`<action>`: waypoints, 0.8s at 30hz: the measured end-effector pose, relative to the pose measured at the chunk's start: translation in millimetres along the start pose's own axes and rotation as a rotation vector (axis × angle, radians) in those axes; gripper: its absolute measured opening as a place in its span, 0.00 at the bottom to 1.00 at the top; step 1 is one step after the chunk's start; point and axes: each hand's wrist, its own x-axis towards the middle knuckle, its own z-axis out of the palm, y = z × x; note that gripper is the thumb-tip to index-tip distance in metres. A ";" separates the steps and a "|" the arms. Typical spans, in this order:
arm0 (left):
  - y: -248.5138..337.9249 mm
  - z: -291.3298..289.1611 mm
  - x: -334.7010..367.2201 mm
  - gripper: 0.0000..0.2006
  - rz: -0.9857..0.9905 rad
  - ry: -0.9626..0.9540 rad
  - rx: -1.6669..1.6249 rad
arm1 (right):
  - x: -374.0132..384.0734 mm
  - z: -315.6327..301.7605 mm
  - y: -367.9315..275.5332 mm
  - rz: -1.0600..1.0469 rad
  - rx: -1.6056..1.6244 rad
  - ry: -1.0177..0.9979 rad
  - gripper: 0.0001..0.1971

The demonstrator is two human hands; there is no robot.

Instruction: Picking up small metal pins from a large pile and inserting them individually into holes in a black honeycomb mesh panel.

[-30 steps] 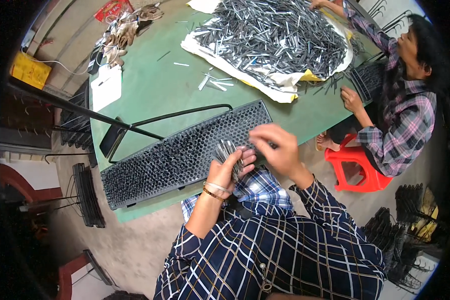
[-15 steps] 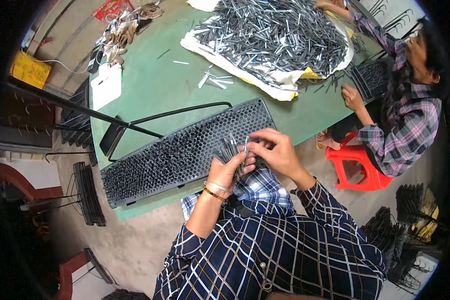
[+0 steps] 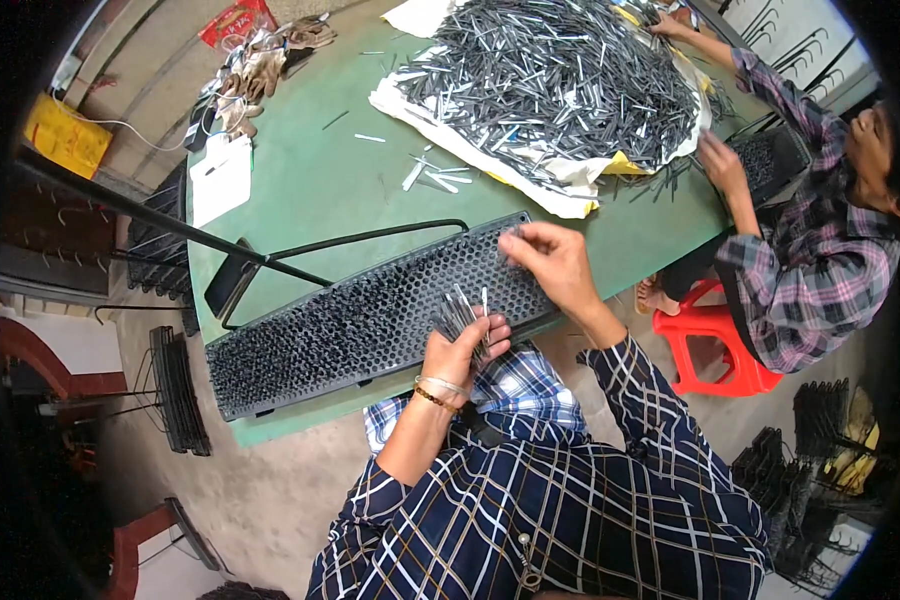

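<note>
A long black panel (image 3: pixel 370 345) full of small round holes lies slantwise on the table edge before me. Many short dark pieces stand up from its holes at the left and middle, while the holes toward the right end show bare. My left hand (image 3: pixel 462 350) is closed around a bundle of thin dark and silvery strips (image 3: pixel 460 312), held just over the panel's near edge. Over the panel's right end is my right hand (image 3: pixel 555 262), its thumb and forefinger pinched together. What sits in that pinch is blurred and too small to name.
A big heap of similar strips (image 3: pixel 570 85) lies on a white sack on the green table (image 3: pixel 320 170). Black metal rods (image 3: pixel 360 232) cross behind the panel. At right a co-worker (image 3: pixel 810 230) sits on a red stool (image 3: pixel 715 345), hands at the heap. Gloves (image 3: pixel 260 75) lie far left.
My right hand has moved away from the left-hand bundle, up to the panel's right end. My left hand keeps the strips nearly in place. The co-worker's near hand has moved toward the heap.
</note>
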 end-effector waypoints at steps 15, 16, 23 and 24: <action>-2.5 -3.5 -4.9 0.10 -0.063 -0.066 0.011 | 34.7 6.7 16.1 -0.329 -0.411 0.014 0.10; -2.7 -3.6 -5.0 0.10 -0.067 -0.067 0.019 | 34.3 7.1 15.7 -0.329 -0.414 0.013 0.10; -0.1 -0.1 -8.5 0.10 -0.075 -0.109 0.052 | 34.3 8.0 25.8 -0.444 -0.458 0.056 0.09; -1.1 -1.4 -8.8 0.10 -0.077 -0.109 0.048 | 34.3 10.0 27.0 -0.535 -0.529 0.061 0.09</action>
